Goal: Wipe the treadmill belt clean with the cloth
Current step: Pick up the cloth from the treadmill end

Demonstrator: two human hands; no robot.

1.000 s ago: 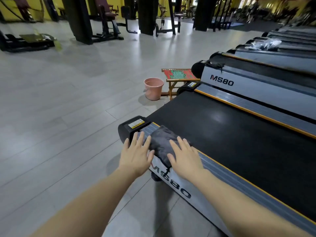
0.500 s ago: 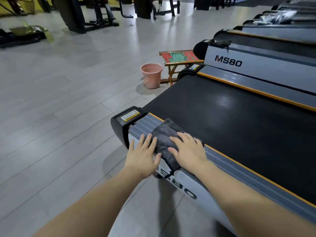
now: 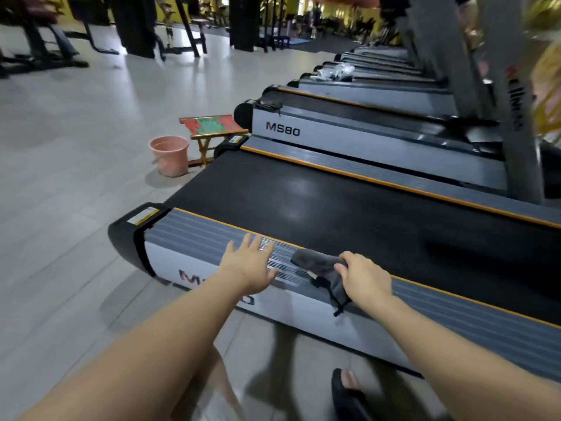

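The wide black rubber treadmill belt [image 3: 349, 214] lies bare, while the ribbed grey side rail [image 3: 194, 235] nearest the person carries both hands. The left hand [image 3: 247, 264] rests flat with fingers spread, holding nothing. The right hand [image 3: 364, 276] grips the crumpled dark grey cloth [image 3: 320, 264] on that rail, beside the belt's edge. Wiping seems to be on the rail; next, the cloth likely needs carrying onto the belt.

The cloth [image 3: 321, 270] lies on the near side rail [image 3: 212, 238] of the treadmill, under the right hand [image 3: 362, 279]. The left hand [image 3: 250, 264] rests on the same rail, left of the cloth. The belt [image 3: 334, 208] lies behind the rail. On the floor beyond the belt's end stand a bucket [image 3: 169, 155] and, right of it, a stool [image 3: 212, 129].
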